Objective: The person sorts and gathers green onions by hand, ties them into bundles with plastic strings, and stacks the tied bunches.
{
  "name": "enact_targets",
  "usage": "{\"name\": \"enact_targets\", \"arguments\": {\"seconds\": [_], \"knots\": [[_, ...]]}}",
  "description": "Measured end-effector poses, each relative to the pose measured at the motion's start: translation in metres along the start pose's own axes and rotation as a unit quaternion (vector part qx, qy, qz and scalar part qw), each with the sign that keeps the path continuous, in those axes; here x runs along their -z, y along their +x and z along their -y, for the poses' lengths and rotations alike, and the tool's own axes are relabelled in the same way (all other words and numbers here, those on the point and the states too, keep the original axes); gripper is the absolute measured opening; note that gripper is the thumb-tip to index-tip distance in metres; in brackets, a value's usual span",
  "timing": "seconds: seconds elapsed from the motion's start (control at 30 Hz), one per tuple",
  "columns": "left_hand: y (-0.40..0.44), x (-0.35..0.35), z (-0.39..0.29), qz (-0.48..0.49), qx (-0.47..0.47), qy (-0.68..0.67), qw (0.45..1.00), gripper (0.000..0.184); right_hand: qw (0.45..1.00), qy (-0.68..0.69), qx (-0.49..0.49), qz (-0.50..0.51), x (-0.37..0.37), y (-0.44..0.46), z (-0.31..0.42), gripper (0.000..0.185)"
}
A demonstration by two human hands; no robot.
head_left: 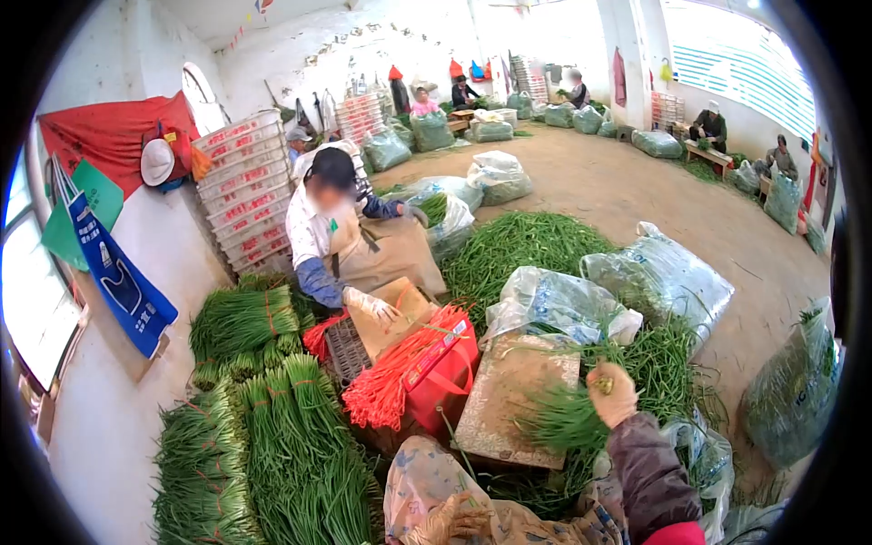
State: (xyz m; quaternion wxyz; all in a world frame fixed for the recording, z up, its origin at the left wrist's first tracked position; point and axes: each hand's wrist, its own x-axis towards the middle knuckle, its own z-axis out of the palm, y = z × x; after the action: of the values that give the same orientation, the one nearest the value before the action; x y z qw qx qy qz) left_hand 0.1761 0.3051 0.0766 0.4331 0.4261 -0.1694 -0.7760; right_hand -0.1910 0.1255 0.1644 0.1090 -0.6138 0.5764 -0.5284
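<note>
Green stalks (568,418), one bunch: thin, slender, dark to mid green, gripped near one end, the rest fanning left over the right part of the worn board (518,386). Right hand (613,395): fingers closed round the bunch, pale ends showing at the fist. Left hand (459,518): low, over the patterned apron (427,477); blends with the cloth, finger state cannot be told.

Surface: board soil-stained, pale at its edges, red bag (445,377) just left of it, with red ties (400,372) heaped at the bag. Loose greens (522,254) piled on the far side and to the right; tied bundles (295,427) stacked to the left.

Room: pale walls, brown floor (581,173), red cloth (109,141) on the left wall.

Counts: 1 board; 1 red bag; 2 hanging bags, blue (118,272) and green (95,204); at least 4 crate stacks (245,191); at least 7 other people, the nearest co-worker (341,218) seated far left of the board, one gloved hand by the ties. Tied bundles overlap; no reliable count.
</note>
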Motion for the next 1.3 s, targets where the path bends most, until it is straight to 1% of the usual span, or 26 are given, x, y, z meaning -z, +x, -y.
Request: {"name": "enact_targets", "arguments": {"seconds": [0.03,0.07,0.1,0.17,0.27,0.4,0.5,0.53,0.57,0.63,0.67,0.7,0.73,0.8,0.83,0.93,0.97,1.0,1.03,1.07,1.13,1.17,1.2,1.23,1.27,1.3], "knots": [[-0.003,-0.003,-0.006,0.008,-0.001,0.014,1.0,0.079,0.996,-0.078,0.048,0.002,0.017,0.011,0.011,0.021],[-0.006,-0.008,-0.014,0.019,-0.002,0.031,0.999,0.08,0.979,-0.154,0.118,-0.058,0.024,0.024,0.029,0.016],[-0.009,-0.014,-0.024,0.032,-0.006,0.061,0.998,0.08,0.969,-0.201,0.139,-0.02,0.04,0.039,0.05,0.013],[-0.012,-0.044,-0.053,0.077,-0.021,0.138,0.987,0.081,0.962,-0.194,0.191,-0.006,0.056,0.061,0.087,0.015],[-0.009,-0.108,-0.094,0.162,-0.129,0.276,0.939,0.083,0.983,-0.111,0.127,0.075,0.065,0.072,0.165,0.017],[0.008,-0.19,-0.135,0.25,-0.408,0.401,0.781,0.127,0.976,0.019,0.044,0.212,0.048,0.045,0.231,0.017],[0.021,-0.216,-0.122,0.238,-0.465,0.368,0.769,0.142,0.981,0.097,0.025,0.164,0.035,0.008,0.252,0.029],[0.014,-0.221,-0.113,0.223,-0.468,0.294,0.803,0.137,0.98,0.113,0.006,0.162,0.033,-0.001,0.254,0.035],[0.008,-0.224,-0.106,0.248,-0.438,0.241,0.83,0.137,0.949,0.256,-0.101,0.153,0.021,-0.012,0.235,0.04],[0.003,-0.216,-0.096,0.274,-0.399,0.194,0.854,0.136,0.936,0.304,-0.128,0.124,0.01,-0.022,0.221,0.04],[0.004,-0.209,-0.09,0.275,-0.323,0.186,0.886,0.127,0.92,0.346,-0.156,0.098,0.009,-0.025,0.221,0.039],[0.006,-0.203,-0.085,0.275,-0.245,0.177,0.913,0.119,0.87,0.431,-0.205,0.123,0.012,-0.027,0.236,0.046],[0.007,-0.198,-0.082,0.275,-0.241,0.178,0.914,0.119,0.869,0.431,-0.209,0.121,0.008,-0.028,0.235,0.046],[0.01,-0.192,-0.08,0.244,-0.213,0.157,0.933,0.094,0.855,0.427,-0.172,0.238,-0.001,-0.025,0.228,0.067],[0.01,-0.191,-0.076,0.249,-0.203,0.093,0.942,0.07,0.932,0.227,-0.047,0.278,0.001,-0.016,0.223,0.089],[0.03,-0.157,-0.068,0.234,-0.288,0.198,0.907,0.058,0.948,0.196,-0.01,0.252,-0.008,-0.031,0.211,0.104],[0.042,-0.143,-0.06,0.183,-0.338,0.14,0.913,0.046,0.946,0.198,-0.011,0.256,-0.013,-0.041,0.203,0.111],[0.029,-0.166,-0.078,0.099,-0.296,-0.005,0.95,0.046,0.945,0.2,-0.012,0.26,-0.016,-0.05,0.199,0.117],[0.014,-0.168,-0.096,0.112,-0.286,0.007,0.952,0.055,0.932,0.218,-0.012,0.29,-0.01,-0.063,0.202,0.116],[0.004,-0.161,-0.115,0.126,-0.276,0.018,0.953,0.064,0.936,0.077,0.017,0.343,-0.009,-0.082,0.188,0.112],[0.0,-0.147,-0.135,0.078,-0.291,-0.027,0.953,0.067,0.798,-0.014,-0.204,0.567,0.013,-0.098,0.199,0.105],[0.004,-0.136,-0.141,0.096,-0.312,-0.039,0.945,0.067,0.729,-0.045,-0.203,0.652,0.006,-0.121,0.154,0.104],[0.005,-0.125,-0.146,0.1,-0.306,-0.05,0.945,0.067,0.689,0.057,-0.18,0.7,0.029,-0.11,0.159,0.105],[0.007,-0.115,-0.148,0.085,-0.313,-0.043,0.945,0.068,0.672,-0.005,-0.14,0.727,0.029,-0.13,0.105,0.107],[0.009,-0.108,-0.149,0.071,-0.318,-0.036,0.945,0.068,0.676,-0.048,-0.135,0.723,0.043,-0.117,0.092,0.103],[0.013,-0.103,-0.148,0.077,-0.321,-0.034,0.943,0.067,0.678,-0.192,-0.146,0.695,0.052,-0.103,0.082,0.098]]}}
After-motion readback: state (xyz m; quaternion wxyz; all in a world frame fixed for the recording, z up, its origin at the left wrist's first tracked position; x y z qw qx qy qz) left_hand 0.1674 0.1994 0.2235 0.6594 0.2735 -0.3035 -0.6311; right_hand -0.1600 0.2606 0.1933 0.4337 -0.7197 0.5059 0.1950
